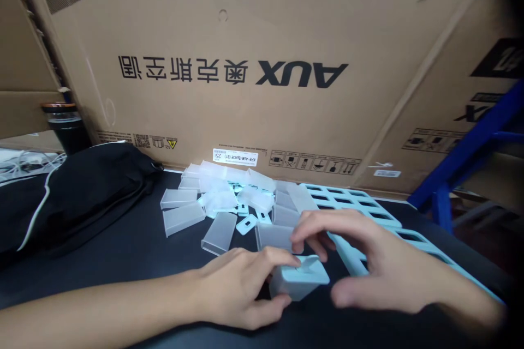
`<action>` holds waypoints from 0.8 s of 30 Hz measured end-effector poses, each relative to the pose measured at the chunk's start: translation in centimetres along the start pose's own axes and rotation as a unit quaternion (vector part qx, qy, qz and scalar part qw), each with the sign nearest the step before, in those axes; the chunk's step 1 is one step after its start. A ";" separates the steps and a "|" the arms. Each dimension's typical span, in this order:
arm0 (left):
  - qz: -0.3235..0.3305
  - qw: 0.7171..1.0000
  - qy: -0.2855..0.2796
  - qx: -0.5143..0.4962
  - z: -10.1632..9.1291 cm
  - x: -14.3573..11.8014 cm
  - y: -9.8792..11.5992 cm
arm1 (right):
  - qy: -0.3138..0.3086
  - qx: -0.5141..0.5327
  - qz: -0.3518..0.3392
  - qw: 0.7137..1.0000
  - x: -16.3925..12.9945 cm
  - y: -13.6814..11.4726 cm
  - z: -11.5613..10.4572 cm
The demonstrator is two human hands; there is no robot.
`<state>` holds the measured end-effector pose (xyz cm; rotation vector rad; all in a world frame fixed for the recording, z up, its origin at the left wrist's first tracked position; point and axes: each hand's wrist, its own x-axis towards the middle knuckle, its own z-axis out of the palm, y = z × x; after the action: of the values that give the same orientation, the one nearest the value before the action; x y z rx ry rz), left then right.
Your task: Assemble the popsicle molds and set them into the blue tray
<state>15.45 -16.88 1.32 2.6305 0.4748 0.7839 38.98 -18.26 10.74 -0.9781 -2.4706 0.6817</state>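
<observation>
Fingers of the left hand [241, 289] are wrapping around a small frosted plastic box [298, 279], with the thumb under it and the first finger lying across its top. That box is sitting low on the black table [135, 251], right between both hands. The right hand [380, 267] is hovering just beside the box with its fingers curled and spread, and they are holding nothing; one fingertip is touching a little tab on the box. Behind the box, more clear plastic boxes [216, 202] are lying in a loose pile. Next to the box, under the right hand, a pale blue tray [356, 202] with many holes is lying flat. Far behind the box, a big cardboard carton [262, 65] is standing, and a black bag [82, 191] is lying well off on the left hand's side.
</observation>
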 end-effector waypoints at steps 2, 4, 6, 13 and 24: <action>0.011 1.000 0.004 0.008 0.1 -0.1 -0.1 | -0.020 -0.048 0.018 0.999 -0.6 -0.4 0.9; 0.024 0.999 0.024 0.000 0.3 -0.1 -0.2 | -0.038 -0.087 0.043 0.995 -0.7 -0.7 1.2; 0.042 0.997 0.066 -0.022 0.5 -0.1 -0.3 | -0.049 -0.099 0.050 0.993 -0.8 -0.9 0.5; 0.061 0.992 0.107 0.032 -0.3 0.0 0.3 | 0.145 -0.126 0.105 0.976 -2.4 3.5 -7.5; 0.054 0.988 -0.023 0.141 -0.8 0.4 0.7 | 0.177 -0.248 0.184 0.935 1.0 14.9 -8.8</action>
<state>15.46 -17.18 2.43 2.9506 0.4623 0.7325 50.64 -5.51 9.57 -1.6167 -2.1858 -0.0453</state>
